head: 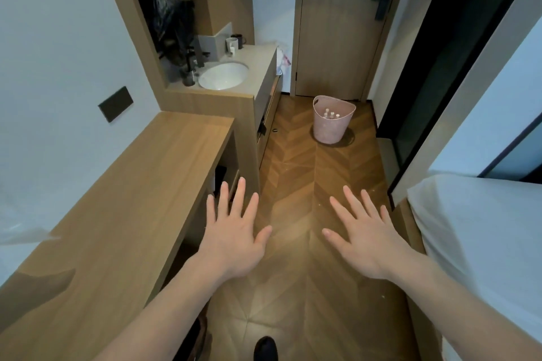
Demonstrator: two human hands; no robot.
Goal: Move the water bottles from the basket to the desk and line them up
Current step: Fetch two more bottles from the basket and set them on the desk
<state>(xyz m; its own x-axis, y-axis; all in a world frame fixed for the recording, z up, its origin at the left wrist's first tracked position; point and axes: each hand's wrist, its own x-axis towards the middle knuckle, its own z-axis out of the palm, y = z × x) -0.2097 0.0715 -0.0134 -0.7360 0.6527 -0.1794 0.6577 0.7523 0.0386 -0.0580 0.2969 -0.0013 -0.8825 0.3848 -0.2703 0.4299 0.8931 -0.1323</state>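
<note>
So the water bottles are all sitting upright in the pink basket, and we can really only see the white caps poking up, looks like three or so but it's too small to be sure of the count. The basket is on the floor down the end of the little hallway, just in front of the door, with the sink counter off to its left. That's the whole deal for the next move: everything we need is straight ahead and well apart from us, a touch right of centre, so our right hand has the slightly better line on it, though honestly neither hand is anywhere near reaching. We'd guess we need to walk over and bend down first, then grab the bottles from above by the neck since they're standing vertical. Both hands are spread flat, fingers wide, palms down, holding nothing at all. Our left hand hovers just beside the edge of the table, which runs along our left side, its long axis pointing the same way as the hallway, so the lineup can probably follow that edge. Nothing's on the table yet as far as we can see, so the job looks like it hasn't started.
</note>
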